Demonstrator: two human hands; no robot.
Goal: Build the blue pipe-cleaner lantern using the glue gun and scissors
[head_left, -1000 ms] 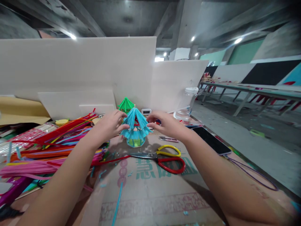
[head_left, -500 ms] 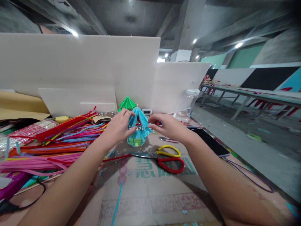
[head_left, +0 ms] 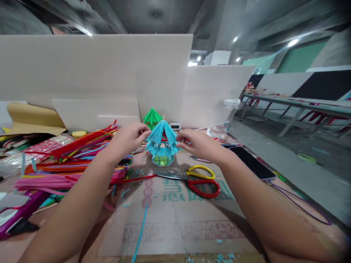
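Observation:
A small model pavilion [head_left: 161,144] stands upright on the cardboard, its blue pipe-cleaner roof flaring in two tiers above a green base. My left hand [head_left: 131,138] is at the roof's left side, thumb and forefinger apart and curved toward its edge. On the other side my right hand [head_left: 197,143] has its thumb and fingertips at the roof's right edge, with a gap between them; whether they touch the strips I cannot tell. Behind it is a second model with a green roof [head_left: 152,117]. Scissors [head_left: 189,177] with one yellow and one red handle lie in front.
Bundles of coloured pipe cleaners [head_left: 68,170] cover the left side, beside a purple tool [head_left: 26,212]. A phone [head_left: 252,162] and a clear plastic jar [head_left: 229,113] are at the right. One blue pipe cleaner [head_left: 140,233] lies in front. White boards [head_left: 109,69] stand behind.
My left hand has drawn away leftward from the front of the blue roof, which now shows more fully. My right hand stays by the right edge. The camera view has shifted slightly.

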